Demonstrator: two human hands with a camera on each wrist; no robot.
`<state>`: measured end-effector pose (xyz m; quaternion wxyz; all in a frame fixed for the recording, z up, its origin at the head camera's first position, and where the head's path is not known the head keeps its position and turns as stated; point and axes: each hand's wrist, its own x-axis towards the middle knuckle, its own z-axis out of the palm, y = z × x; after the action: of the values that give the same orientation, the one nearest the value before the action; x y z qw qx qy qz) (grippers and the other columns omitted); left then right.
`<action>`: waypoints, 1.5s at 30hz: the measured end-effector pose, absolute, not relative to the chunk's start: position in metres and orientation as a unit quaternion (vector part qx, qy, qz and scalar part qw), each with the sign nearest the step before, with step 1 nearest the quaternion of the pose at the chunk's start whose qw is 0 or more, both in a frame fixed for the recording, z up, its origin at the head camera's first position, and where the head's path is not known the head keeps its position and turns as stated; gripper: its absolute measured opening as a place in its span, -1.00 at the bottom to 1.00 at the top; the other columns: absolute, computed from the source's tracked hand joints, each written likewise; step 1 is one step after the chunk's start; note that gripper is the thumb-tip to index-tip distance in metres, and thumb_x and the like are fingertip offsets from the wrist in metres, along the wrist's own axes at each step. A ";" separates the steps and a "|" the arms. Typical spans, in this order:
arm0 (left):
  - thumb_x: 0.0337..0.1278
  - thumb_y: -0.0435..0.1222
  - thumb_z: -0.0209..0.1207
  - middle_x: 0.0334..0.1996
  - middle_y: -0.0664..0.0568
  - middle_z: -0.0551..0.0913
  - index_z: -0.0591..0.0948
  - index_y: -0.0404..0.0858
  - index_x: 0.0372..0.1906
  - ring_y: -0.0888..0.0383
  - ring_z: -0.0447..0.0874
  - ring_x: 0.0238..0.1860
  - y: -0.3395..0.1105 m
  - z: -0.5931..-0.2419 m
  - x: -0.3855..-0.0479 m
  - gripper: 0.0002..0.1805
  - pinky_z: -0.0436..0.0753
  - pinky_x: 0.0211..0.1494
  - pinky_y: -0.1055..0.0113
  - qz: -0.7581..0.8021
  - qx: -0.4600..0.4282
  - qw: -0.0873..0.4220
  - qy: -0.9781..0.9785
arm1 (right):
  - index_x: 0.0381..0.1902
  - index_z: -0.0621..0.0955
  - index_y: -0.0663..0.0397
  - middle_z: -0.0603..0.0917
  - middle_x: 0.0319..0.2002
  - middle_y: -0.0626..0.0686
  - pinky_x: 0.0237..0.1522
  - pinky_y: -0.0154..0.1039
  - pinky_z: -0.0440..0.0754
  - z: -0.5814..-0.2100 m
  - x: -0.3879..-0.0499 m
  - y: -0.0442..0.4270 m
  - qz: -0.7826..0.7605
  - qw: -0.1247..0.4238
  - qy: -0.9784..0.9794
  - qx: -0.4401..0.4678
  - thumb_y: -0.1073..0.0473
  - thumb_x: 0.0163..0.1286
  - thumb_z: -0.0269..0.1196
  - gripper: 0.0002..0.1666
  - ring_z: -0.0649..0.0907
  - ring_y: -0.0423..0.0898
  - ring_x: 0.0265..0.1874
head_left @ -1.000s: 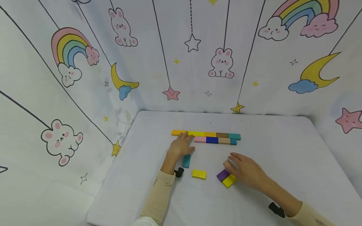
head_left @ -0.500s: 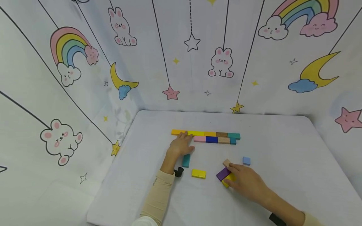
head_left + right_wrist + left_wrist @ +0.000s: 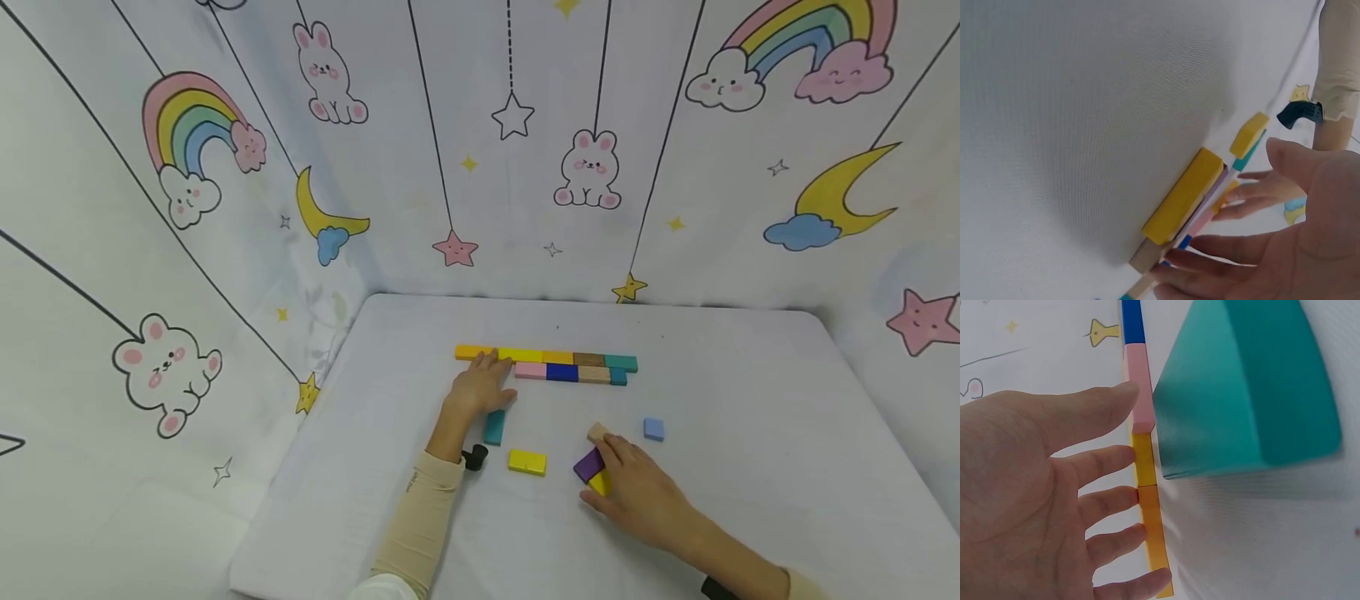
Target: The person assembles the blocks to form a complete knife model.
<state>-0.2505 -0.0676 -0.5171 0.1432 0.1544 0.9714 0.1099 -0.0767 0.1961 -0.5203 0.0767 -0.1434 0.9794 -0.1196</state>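
Observation:
My left hand (image 3: 480, 387) rests at the left end of a double row of flat blocks, its straight fingertips touching the orange block (image 3: 1154, 540) and yellow block (image 3: 1144, 459). Its thumb is at the pink block (image 3: 1140, 394). A teal block (image 3: 493, 427) stands below that hand. My right hand (image 3: 648, 496) is spread beside a small cluster: a purple block (image 3: 587, 467), a yellow block (image 3: 1185, 197) and a wooden block (image 3: 597, 432). Fingertips reach the wooden block, while the thumb stays apart from the yellow one in the right wrist view.
A light blue block (image 3: 654, 429) lies right of the cluster. Another yellow block (image 3: 527, 462) lies to its left. The rows include a dark blue block (image 3: 562, 372), a brown block (image 3: 588, 359) and a teal end block (image 3: 621, 363). Patterned cloth (image 3: 517, 183) rises behind the white table (image 3: 750, 400).
My right hand has drawn back toward the table's front, leaving the light blue block in sight. The wooden block has shifted slightly left. My left hand has kept its place.

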 end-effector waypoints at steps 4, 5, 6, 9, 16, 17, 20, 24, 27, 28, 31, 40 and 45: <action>0.50 0.09 0.14 0.69 -0.01 0.03 0.26 0.02 0.65 -0.07 -0.08 0.68 -0.066 -0.521 -0.254 -0.25 0.35 0.52 -0.19 0.108 0.152 0.147 0.971 | 0.48 0.42 0.32 0.42 0.43 0.31 0.39 0.22 0.47 -0.522 -0.080 0.195 -0.115 0.075 0.978 -0.159 -0.33 0.33 0.41 0.06 0.48 0.26 0.39; 0.50 0.10 0.13 0.69 -0.01 0.02 0.25 0.03 0.65 -0.07 -0.09 0.69 -0.067 -0.522 -0.254 -0.25 0.35 0.53 -0.19 0.106 0.152 0.148 0.971 | 0.48 0.42 0.31 0.41 0.44 0.31 0.39 0.22 0.47 -0.522 -0.081 0.195 -0.114 0.076 0.977 -0.163 -0.33 0.33 0.41 0.06 0.47 0.26 0.41; 0.50 0.11 0.13 0.70 0.00 0.01 0.24 0.04 0.65 -0.07 -0.10 0.69 -0.066 -0.523 -0.255 -0.25 0.35 0.53 -0.19 0.105 0.151 0.150 0.971 | 0.48 0.43 0.30 0.40 0.45 0.30 0.39 0.22 0.47 -0.522 -0.082 0.195 -0.114 0.076 0.977 -0.166 -0.33 0.33 0.40 0.05 0.45 0.26 0.42; 0.49 0.12 0.14 0.70 0.01 0.00 0.24 0.05 0.65 -0.08 -0.10 0.69 -0.066 -0.525 -0.257 -0.24 0.34 0.53 -0.20 0.105 0.149 0.153 0.971 | 0.47 0.45 0.26 0.41 0.46 0.28 0.41 0.25 0.44 -0.523 -0.084 0.193 -0.114 0.070 0.974 -0.181 -0.33 0.35 0.39 0.01 0.43 0.26 0.45; 0.47 0.11 0.16 0.70 -0.01 0.00 0.24 0.03 0.65 -0.09 -0.12 0.69 -0.065 -0.524 -0.257 -0.22 0.34 0.52 -0.22 0.110 0.149 0.152 0.971 | 0.45 0.50 0.20 0.47 0.47 0.23 0.44 0.40 0.30 -0.524 -0.088 0.192 -0.113 0.027 0.971 -0.209 -0.29 0.39 0.37 -0.10 0.40 0.24 0.49; 0.48 0.11 0.16 0.70 -0.01 0.00 0.24 0.02 0.65 -0.09 -0.12 0.69 -0.065 -0.524 -0.256 -0.22 0.34 0.52 -0.22 0.109 0.150 0.151 0.971 | 0.46 0.50 0.19 0.48 0.47 0.22 0.44 0.40 0.29 -0.524 -0.089 0.191 -0.114 0.026 0.971 -0.209 -0.29 0.40 0.36 -0.10 0.41 0.23 0.49; 0.49 0.09 0.16 0.70 -0.03 -0.01 0.23 0.01 0.66 -0.09 -0.12 0.69 -0.065 -0.521 -0.254 -0.23 0.33 0.53 -0.21 0.108 0.152 0.152 0.971 | 0.48 0.49 0.16 0.48 0.48 0.18 0.44 0.42 0.28 -0.525 -0.091 0.190 -0.117 0.029 0.970 -0.212 -0.29 0.40 0.36 -0.10 0.42 0.21 0.49; 0.49 0.08 0.17 0.69 -0.06 0.03 0.26 -0.02 0.65 -0.11 -0.07 0.68 -0.065 -0.516 -0.251 -0.24 0.35 0.52 -0.22 0.111 0.156 0.147 0.970 | 0.51 0.46 0.15 0.45 0.50 0.17 0.44 0.45 0.25 -0.525 -0.096 0.185 -0.124 0.042 0.967 -0.217 -0.29 0.40 0.36 -0.08 0.39 0.21 0.51; 0.48 0.07 0.18 0.68 -0.07 0.07 0.29 -0.04 0.63 -0.12 -0.03 0.67 -0.065 -0.513 -0.248 -0.26 0.37 0.51 -0.21 0.111 0.157 0.139 0.971 | 0.52 0.44 0.14 0.44 0.51 0.16 0.43 0.47 0.24 -0.523 -0.100 0.182 -0.132 0.052 0.965 -0.220 -0.28 0.40 0.37 -0.07 0.38 0.20 0.52; 0.49 0.07 0.17 0.68 -0.07 0.06 0.28 -0.03 0.64 -0.11 -0.05 0.67 -0.065 -0.513 -0.248 -0.25 0.37 0.51 -0.21 0.110 0.156 0.140 0.971 | 0.52 0.44 0.14 0.44 0.51 0.15 0.43 0.47 0.24 -0.522 -0.101 0.181 -0.134 0.055 0.964 -0.222 -0.28 0.40 0.37 -0.07 0.38 0.19 0.52; 0.49 0.07 0.17 0.68 -0.06 0.05 0.28 -0.02 0.64 -0.11 -0.06 0.68 -0.064 -0.513 -0.246 -0.25 0.37 0.51 -0.21 0.109 0.152 0.145 0.972 | 0.53 0.43 0.15 0.42 0.52 0.17 0.45 0.45 0.23 -0.519 -0.105 0.177 -0.140 0.068 0.960 -0.233 -0.26 0.40 0.38 -0.06 0.38 0.19 0.52; 0.49 0.07 0.16 0.68 -0.06 0.08 0.29 -0.02 0.63 -0.10 -0.02 0.67 -0.064 -0.513 -0.246 -0.26 0.37 0.52 -0.18 0.102 0.152 0.137 0.974 | 0.53 0.42 0.17 0.41 0.52 0.19 0.49 0.38 0.23 -0.518 -0.118 0.168 -0.138 0.069 0.951 -0.267 -0.22 0.42 0.37 -0.09 0.39 0.17 0.51; 0.49 0.09 0.16 0.69 -0.04 0.05 0.26 0.00 0.65 -0.09 -0.06 0.68 -0.065 -0.516 -0.250 -0.25 0.37 0.51 -0.19 0.098 0.154 0.143 0.973 | 0.53 0.42 0.19 0.41 0.52 0.19 0.48 0.36 0.26 -0.518 -0.127 0.165 -0.123 0.070 0.949 -0.281 -0.21 0.42 0.37 -0.09 0.40 0.17 0.51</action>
<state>-0.2503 -0.0652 -0.5162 0.1429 0.1541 0.9728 0.0978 -0.1267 0.1651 -0.5178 0.0698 -0.2813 0.9491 -0.1233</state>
